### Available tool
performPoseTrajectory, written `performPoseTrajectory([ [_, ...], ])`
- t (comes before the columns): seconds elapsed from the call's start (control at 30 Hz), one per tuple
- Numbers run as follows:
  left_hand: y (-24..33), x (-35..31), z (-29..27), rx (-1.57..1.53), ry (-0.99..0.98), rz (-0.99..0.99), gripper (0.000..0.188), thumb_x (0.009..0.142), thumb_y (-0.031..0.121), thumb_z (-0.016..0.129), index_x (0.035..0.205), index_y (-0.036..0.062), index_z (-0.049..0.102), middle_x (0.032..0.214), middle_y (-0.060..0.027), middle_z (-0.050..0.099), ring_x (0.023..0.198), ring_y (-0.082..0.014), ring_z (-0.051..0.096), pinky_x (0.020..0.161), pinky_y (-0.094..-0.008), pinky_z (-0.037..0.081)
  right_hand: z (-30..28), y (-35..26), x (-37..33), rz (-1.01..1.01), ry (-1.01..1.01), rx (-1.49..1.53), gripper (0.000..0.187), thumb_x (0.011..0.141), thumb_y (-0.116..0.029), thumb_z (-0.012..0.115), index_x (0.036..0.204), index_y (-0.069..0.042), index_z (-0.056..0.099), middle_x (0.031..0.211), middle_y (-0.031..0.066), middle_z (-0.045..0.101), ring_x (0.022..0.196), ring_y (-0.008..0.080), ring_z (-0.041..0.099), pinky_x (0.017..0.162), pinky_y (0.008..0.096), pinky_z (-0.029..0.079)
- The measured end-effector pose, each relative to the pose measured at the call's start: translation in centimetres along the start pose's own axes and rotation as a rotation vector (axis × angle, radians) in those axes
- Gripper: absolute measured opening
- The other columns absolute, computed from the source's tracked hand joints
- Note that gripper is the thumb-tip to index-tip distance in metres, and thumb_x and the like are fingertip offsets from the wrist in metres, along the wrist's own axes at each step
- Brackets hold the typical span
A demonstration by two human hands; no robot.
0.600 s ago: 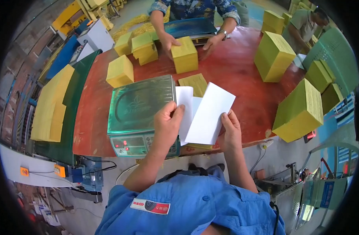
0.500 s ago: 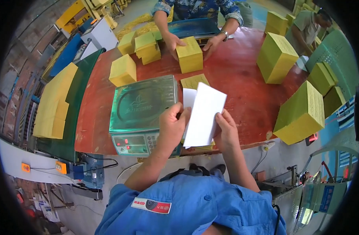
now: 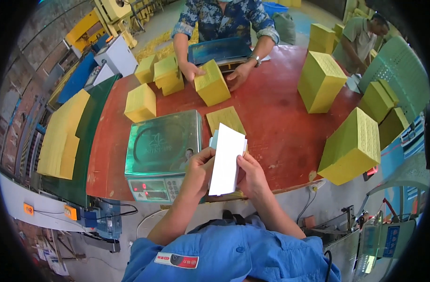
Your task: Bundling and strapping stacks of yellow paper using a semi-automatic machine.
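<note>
A small bundle of white paper slips point(image 3: 225, 160) is held upright between my two hands over the near edge of the red table. My left hand point(image 3: 199, 170) pinches its left side with bent fingers, partly behind the front slip. On the right side, the thumb of my right hand point(image 3: 252, 175) presses against the slips while its fingers stay behind them. Edges of other slips peek out past the front one. Just beyond lies a low stack of yellow paper point(image 3: 225, 118). A weighing scale point(image 3: 165, 136) with a metal top and red display stands left of my left hand.
Across the red table point(image 3: 266, 113), a co-worker's hands hold a yellow paper block point(image 3: 212, 83) beside a blue tray point(image 3: 219, 49). More yellow blocks stand at left point(image 3: 140, 103) and right point(image 3: 351, 146). A second person works at the far right.
The slips have come closer to my body and are more squared together. Across the table, the co-worker's yellow block has turned and tilted. My view has shifted slightly upward.
</note>
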State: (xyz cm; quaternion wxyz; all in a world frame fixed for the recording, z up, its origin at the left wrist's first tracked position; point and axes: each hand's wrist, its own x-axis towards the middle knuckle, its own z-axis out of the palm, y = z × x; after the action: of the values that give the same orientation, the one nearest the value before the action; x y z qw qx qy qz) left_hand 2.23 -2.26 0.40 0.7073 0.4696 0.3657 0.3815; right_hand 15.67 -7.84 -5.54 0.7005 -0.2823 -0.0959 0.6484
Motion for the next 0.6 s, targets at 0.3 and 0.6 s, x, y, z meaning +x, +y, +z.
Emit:
performPoseTrajectory([
  [0.3,0.2,0.2,-1.0,0.152,0.067,0.267,0.011,0.090,0.006,0.064,0.082,0.0021,0.057,0.073,0.0024,0.054,0.068,-0.0039,0.046,0.061,-0.0214,0.038,0.4,0.3,0.5,-0.071,-0.007,-0.044,0.025,0.101,-0.014,0.043,0.120,-0.001,0.055,0.110,0.0109,0.066,0.100,0.0206,0.065,0.091,0.0389,0.052],
  [0.6,0.5,-0.1,-2.3,0.054,0.073,0.240,0.010,0.090,0.004,0.063,0.083,0.0035,0.056,0.074,0.0038,0.053,0.069,-0.0033,0.044,0.061,-0.0215,0.038,1.1,1.8,0.6,-0.068,0.024,-0.040,0.027,0.102,-0.014,0.042,0.123,-0.001,0.053,0.114,0.0118,0.065,0.103,0.0223,0.065,0.092,0.0400,0.052],
])
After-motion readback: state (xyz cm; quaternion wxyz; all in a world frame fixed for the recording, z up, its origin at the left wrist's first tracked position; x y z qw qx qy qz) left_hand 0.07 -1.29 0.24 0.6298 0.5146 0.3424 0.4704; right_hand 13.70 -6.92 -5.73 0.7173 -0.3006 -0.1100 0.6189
